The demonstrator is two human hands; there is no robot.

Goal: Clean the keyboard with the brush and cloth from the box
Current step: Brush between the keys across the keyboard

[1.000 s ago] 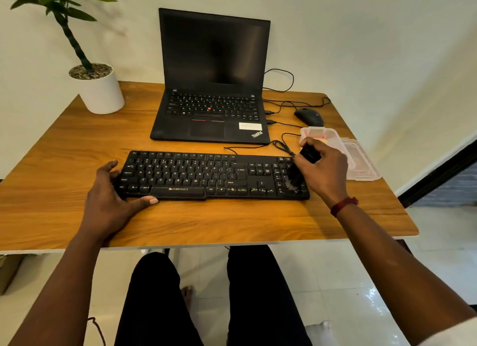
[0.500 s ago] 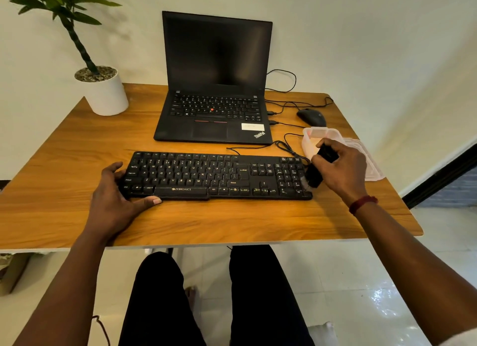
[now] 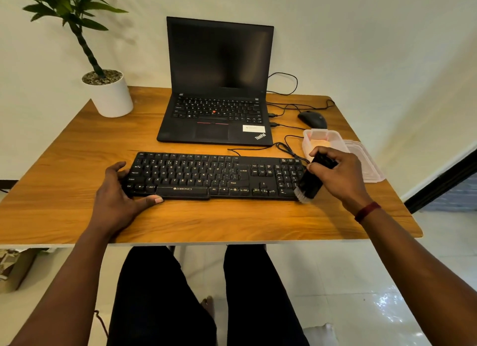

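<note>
Wooden counter [image 3: 232, 221] | our right grip [image 3: 343, 176] wraps the brush [image 3: 311, 183] mid-handle, bristles at right end of the keyboard [image 3: 206, 175] | we judge brush light, rigid | left grip [image 3: 116, 198], opened wide, braces keyboard's left end

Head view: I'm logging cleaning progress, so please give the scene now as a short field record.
keyboard: black Zebronics keyboard flat on wooden table, before the open black laptop
right grip: holds black brush, pale bristles down at keyboard's right front corner
left grip: rests against keyboard's left end
box: clear plastic box open, lid beside it, pinkish cloth inside
stage: brush step; cloth not yet used
</note>
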